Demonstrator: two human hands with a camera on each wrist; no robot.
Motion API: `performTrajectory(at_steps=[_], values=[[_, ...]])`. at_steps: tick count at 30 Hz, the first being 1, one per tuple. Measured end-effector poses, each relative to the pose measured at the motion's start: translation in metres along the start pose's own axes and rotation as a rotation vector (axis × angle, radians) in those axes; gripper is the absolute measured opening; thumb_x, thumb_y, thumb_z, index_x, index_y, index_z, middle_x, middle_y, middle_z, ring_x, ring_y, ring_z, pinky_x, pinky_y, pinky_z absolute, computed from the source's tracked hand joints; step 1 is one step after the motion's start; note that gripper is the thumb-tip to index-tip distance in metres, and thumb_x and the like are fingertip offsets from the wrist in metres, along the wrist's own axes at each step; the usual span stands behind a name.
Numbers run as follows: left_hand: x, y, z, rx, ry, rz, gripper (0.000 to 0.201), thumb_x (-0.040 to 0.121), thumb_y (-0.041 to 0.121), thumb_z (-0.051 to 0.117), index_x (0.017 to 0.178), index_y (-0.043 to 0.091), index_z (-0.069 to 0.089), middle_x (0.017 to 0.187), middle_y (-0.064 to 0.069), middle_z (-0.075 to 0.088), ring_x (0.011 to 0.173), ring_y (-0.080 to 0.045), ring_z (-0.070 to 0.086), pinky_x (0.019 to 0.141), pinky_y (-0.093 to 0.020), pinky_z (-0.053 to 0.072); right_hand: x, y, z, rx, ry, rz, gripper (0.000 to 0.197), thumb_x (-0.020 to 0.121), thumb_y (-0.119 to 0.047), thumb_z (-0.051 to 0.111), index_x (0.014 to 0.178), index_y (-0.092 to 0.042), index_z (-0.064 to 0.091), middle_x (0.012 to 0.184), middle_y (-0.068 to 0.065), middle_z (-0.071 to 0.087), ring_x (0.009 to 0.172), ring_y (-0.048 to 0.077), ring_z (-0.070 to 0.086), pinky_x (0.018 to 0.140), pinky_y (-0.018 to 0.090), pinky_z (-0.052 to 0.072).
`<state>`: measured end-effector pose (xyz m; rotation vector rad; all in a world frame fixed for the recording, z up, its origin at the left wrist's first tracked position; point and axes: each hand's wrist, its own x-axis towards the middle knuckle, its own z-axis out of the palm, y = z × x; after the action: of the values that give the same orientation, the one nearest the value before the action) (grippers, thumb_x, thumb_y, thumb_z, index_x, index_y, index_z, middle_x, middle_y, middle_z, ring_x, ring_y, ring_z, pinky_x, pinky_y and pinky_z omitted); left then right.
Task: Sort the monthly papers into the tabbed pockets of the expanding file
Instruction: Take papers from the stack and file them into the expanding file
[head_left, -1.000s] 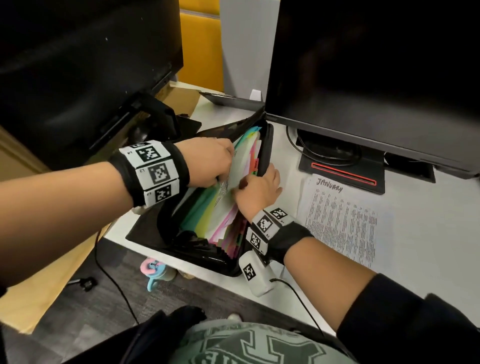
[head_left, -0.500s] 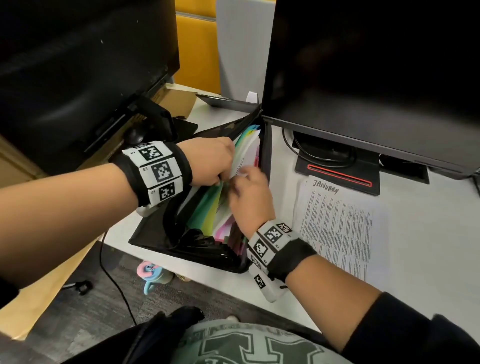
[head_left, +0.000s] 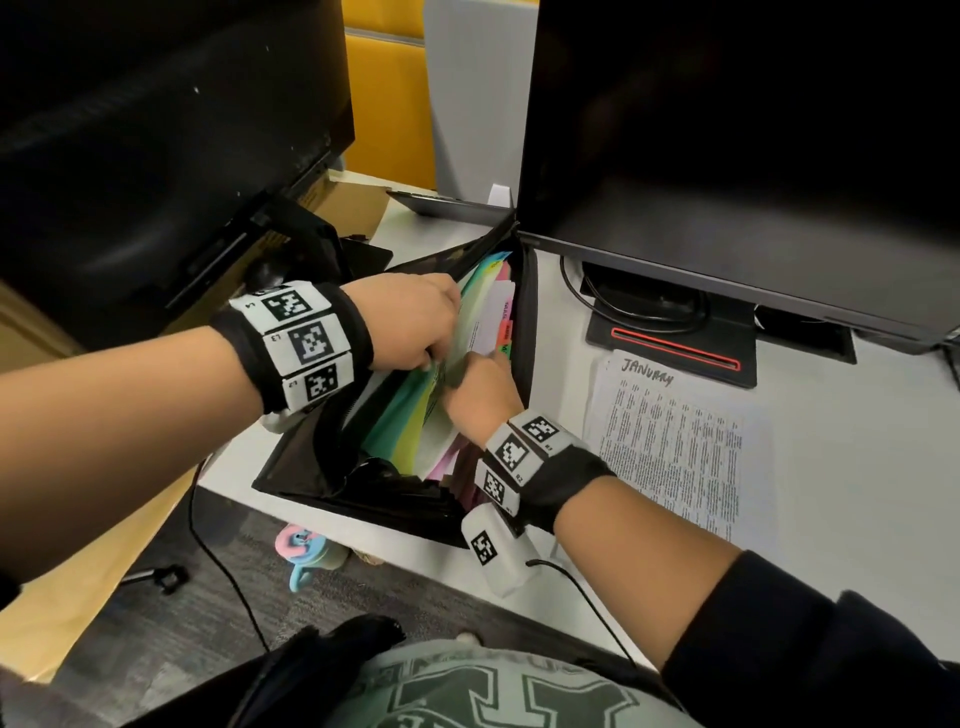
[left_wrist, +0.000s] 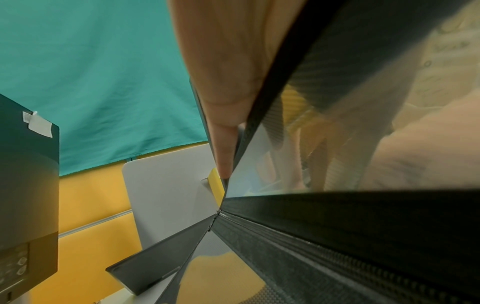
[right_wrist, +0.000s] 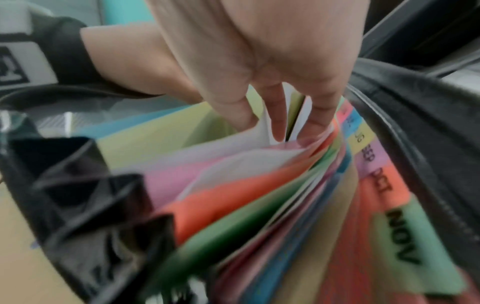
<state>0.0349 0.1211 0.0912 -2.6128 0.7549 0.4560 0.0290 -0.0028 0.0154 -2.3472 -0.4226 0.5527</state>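
Task looks partway done, judging by what's filed vs. left out. The expanding file (head_left: 311, 467) sits open on the white surface (head_left: 831, 467), near its front-left corner, btwn the two monitors. White sheets already stick up among the coloured dividers (right_wrist: 233, 205), so some months seem filed; which ones can't be read.

Left hand (head_left: 410, 322) has its fingers curled over the front dividers, pulling them back to hold a pocket open. Right hand (head_left: 480, 395) is down inside the file, fingers (right_wrist: 278, 123) mostly straight and spread among the sheets, thumb and forefinger on either side of a white paper (right_wrist: 262, 127); whether it's a firm pinch, can't tell. Tabs (right_wrist: 384, 181) run along the right edge: SEP, OCT, NOV legible, others blurred.

Still left: the sheet headed JANUARY (head_left: 670, 447) lies flat on the surface just right of the file, untouched. Prob. the current paper needs seating first, then Jan. No other loose papers in view.
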Motion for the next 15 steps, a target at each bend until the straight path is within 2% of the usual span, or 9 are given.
performTrajectory(at_steps=[2, 5, 7, 9, 12, 15], values=[[0.000, 0.002, -0.002, 0.003, -0.001, -0.001, 0.027, 0.092, 0.032, 0.050, 0.112, 0.030, 0.068, 0.118, 0.014, 0.059, 0.131, -0.014, 0.025, 0.105, -0.028, 0.033, -0.003, 0.001, 0.000, -0.014, 0.006, -0.020, 0.033, 0.088, -0.014, 0.055, 0.119, -0.002, 0.054, 0.140, 0.019, 0.027, 0.120, 0.038, 0.043, 0.101, 0.036, 0.037], [-0.001, 0.003, -0.004, -0.002, 0.008, 0.004, 0.028, 0.093, 0.031, 0.049, 0.116, 0.030, 0.066, 0.121, 0.014, 0.058, 0.131, -0.015, 0.025, 0.105, -0.027, 0.032, -0.007, 0.000, 0.004, -0.176, -0.001, -0.050, 0.034, 0.090, -0.017, 0.050, 0.123, -0.009, 0.055, 0.142, 0.019, 0.026, 0.127, 0.038, 0.030, 0.106, 0.038, 0.028], [-0.001, 0.004, -0.005, -0.011, 0.011, 0.001, 0.029, 0.093, 0.031, 0.048, 0.117, 0.030, 0.065, 0.122, 0.013, 0.058, 0.132, -0.014, 0.025, 0.105, -0.024, 0.031, -0.008, 0.000, 0.008, -0.254, -0.048, -0.025, 0.036, 0.090, -0.017, 0.048, 0.125, -0.011, 0.053, 0.147, 0.021, 0.018, 0.130, 0.039, 0.026, 0.109, 0.039, 0.023], [-0.001, 0.004, -0.006, -0.025, 0.016, -0.007, 0.028, 0.093, 0.031, 0.048, 0.116, 0.030, 0.066, 0.121, 0.014, 0.058, 0.131, -0.013, 0.026, 0.103, -0.023, 0.030, -0.008, 0.001, 0.010, -0.302, -0.085, 0.009, 0.036, 0.091, -0.016, 0.047, 0.126, -0.010, 0.053, 0.150, 0.023, 0.014, 0.131, 0.040, 0.025, 0.108, 0.041, 0.026], [-0.001, 0.004, -0.005, -0.035, 0.017, -0.004, 0.027, 0.092, 0.031, 0.050, 0.113, 0.029, 0.068, 0.119, 0.012, 0.059, 0.130, -0.013, 0.027, 0.105, -0.028, 0.034, -0.012, 0.000, 0.012, -0.409, -0.096, 0.019, 0.035, 0.090, -0.020, 0.048, 0.123, -0.011, 0.054, 0.142, 0.020, 0.028, 0.126, 0.037, 0.029, 0.103, 0.044, 0.030], [0.001, 0.003, -0.004, -0.018, 0.001, -0.001, 0.026, 0.091, 0.030, 0.052, 0.110, 0.028, 0.069, 0.117, 0.011, 0.061, 0.129, -0.014, 0.029, 0.103, -0.032, 0.037, -0.008, 0.003, 0.007, -0.398, -0.077, 0.012, 0.032, 0.089, -0.022, 0.049, 0.119, -0.011, 0.055, 0.131, 0.016, 0.038, 0.121, 0.035, 0.034, 0.099, 0.042, 0.033]])
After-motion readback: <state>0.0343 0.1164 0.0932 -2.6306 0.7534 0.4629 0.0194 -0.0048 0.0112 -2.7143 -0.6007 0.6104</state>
